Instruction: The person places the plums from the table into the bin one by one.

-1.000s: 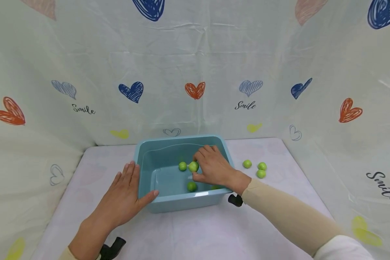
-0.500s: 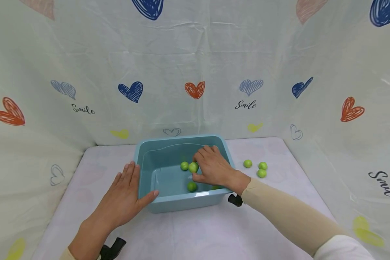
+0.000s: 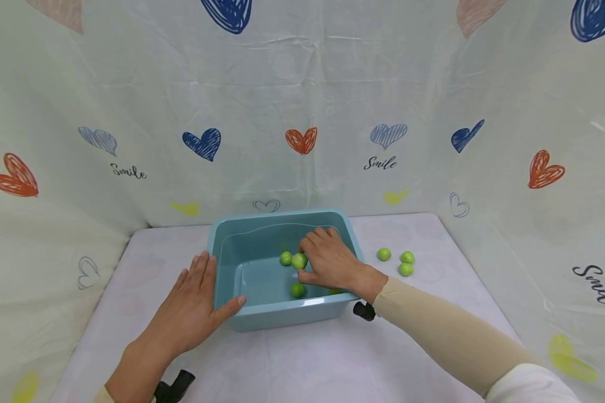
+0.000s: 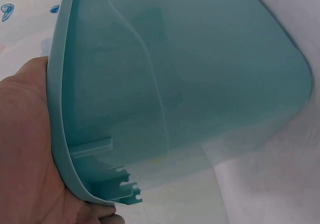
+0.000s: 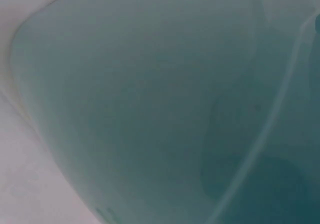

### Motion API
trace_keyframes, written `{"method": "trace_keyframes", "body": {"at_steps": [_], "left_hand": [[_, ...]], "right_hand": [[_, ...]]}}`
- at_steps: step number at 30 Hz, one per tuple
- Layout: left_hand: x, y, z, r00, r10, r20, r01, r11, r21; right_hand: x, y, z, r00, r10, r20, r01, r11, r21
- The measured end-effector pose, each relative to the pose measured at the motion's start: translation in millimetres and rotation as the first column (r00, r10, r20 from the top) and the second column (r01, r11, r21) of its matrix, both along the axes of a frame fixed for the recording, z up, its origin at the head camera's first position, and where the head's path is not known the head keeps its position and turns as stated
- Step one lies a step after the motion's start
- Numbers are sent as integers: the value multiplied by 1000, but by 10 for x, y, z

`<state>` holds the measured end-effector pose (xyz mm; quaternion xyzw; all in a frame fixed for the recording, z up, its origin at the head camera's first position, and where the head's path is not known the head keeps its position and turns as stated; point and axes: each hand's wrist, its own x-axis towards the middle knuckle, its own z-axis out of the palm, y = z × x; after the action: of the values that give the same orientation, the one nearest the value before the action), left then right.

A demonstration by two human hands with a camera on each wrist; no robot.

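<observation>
A light blue plastic basin [image 3: 292, 310] stands on the table, its outer wall filling much of both wrist views. My left hand [image 3: 189, 305] rests along its left side with straight fingers, the thumb over the near rim. My right hand [image 3: 333, 260] reaches inside over the near right corner. Between its thumb and curled fingertips it holds a small green ball [image 3: 299, 261]. Close to its left lies another green ball [image 3: 285, 258]. A third green ball [image 3: 298, 290] is near the front wall, and a further green ball [image 3: 335, 291] shows partly under the right wrist.
Right of the basin, three loose items lie on the pale tablecloth: a green ball [image 3: 384, 254], with a second green ball [image 3: 407, 257] and a third green ball [image 3: 405, 269] close together. A heart-printed curtain [image 3: 262, 101] surrounds the table's back and sides.
The green ball left of the held one has shifted slightly to the right, closer to it. Both hands and the basin stay almost where they were.
</observation>
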<state>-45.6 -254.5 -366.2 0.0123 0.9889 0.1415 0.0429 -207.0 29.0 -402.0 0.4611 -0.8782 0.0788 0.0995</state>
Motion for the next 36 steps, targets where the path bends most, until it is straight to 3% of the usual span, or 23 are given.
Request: {"method": "trace_keyframes", "body": {"at_steps": [18,22,29,33,36], "left_hand": [[2,5,-1,1000,2,2,-1,1000,-6],[-2,8,0,1000,3,2,-3,1000,-7],[-9,4,3,1000,2,8,-2,1000,-10],[-2,13,4,1000,1,2,-1,1000,-16],[-6,14,1,1000,2,0,-2,1000,-16]], "right_hand": [[14,3,-2,1000,-16,2,16,1000,7],[7,13,-6,999,-11,-41,11,1000,-6],[9,61,12,981,-19,-193,0,995,-101],[-2,205,100,980,-87,-182,56,984,-169],[-78,408,148,971,-166,-172,119,960,-252]]}}
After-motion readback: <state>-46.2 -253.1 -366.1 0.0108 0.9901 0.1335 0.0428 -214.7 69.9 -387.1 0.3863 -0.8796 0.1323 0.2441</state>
